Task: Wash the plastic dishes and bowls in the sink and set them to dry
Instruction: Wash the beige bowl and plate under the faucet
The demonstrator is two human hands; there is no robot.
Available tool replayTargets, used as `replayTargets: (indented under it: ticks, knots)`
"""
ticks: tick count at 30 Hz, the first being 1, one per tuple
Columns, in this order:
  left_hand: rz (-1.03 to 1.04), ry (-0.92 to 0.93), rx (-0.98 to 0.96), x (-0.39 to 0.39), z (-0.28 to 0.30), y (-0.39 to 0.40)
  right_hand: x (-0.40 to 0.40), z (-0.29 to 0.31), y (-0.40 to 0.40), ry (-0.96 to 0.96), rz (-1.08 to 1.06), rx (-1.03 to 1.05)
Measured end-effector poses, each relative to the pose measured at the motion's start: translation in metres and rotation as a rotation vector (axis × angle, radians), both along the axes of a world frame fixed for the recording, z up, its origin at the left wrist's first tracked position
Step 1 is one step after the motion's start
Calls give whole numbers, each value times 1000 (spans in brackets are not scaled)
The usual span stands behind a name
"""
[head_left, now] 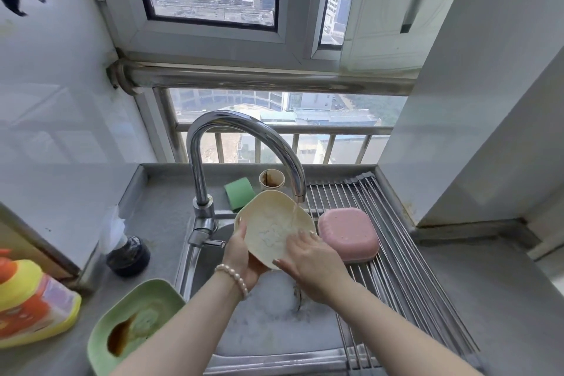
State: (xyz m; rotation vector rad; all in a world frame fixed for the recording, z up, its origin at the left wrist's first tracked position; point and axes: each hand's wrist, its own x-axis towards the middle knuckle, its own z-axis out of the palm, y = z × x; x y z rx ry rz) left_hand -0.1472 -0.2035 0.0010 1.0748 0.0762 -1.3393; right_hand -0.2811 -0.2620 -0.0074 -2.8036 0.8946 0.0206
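Observation:
A cream plastic dish (268,223) is tilted under the running faucet (241,143), over the sink (274,330), which holds foamy water. My left hand (241,256) grips the dish's lower left rim from beneath. My right hand (308,259) lies with straight fingers on the dish's lower right edge and inner face. A pink dish (349,233) lies upside down on the roll-up drying rack (396,253) to the right. A green dish (134,323) with brown sauce in it sits on the counter at the sink's left.
A green sponge (239,194) and a stained paper cup (271,181) stand behind the sink. A yellow and orange detergent bottle (30,302) lies at the left edge, and a dark round object (128,256) with white plastic on it stands near the wall. The window railing is behind.

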Motion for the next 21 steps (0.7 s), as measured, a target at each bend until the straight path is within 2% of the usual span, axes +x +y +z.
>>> replayTargets:
  ticks: [3, 7, 12, 18, 21]
  knots:
    - [-68, 49, -8, -7, -7, 0, 7, 4, -13, 232, -185, 97]
    - [-55, 148, -52, -10, -13, -1, 30, 2, -15, 396, -241, 69]
    - [-42, 242, -74, -7, -22, 0, 45, -1, -14, 422, -250, 128]
    - [-28, 337, -106, -7, -33, -3, 51, -8, -11, 436, -244, 104]
    - [15, 395, -150, -13, -31, -5, 54, -9, -6, 353, -135, 95]
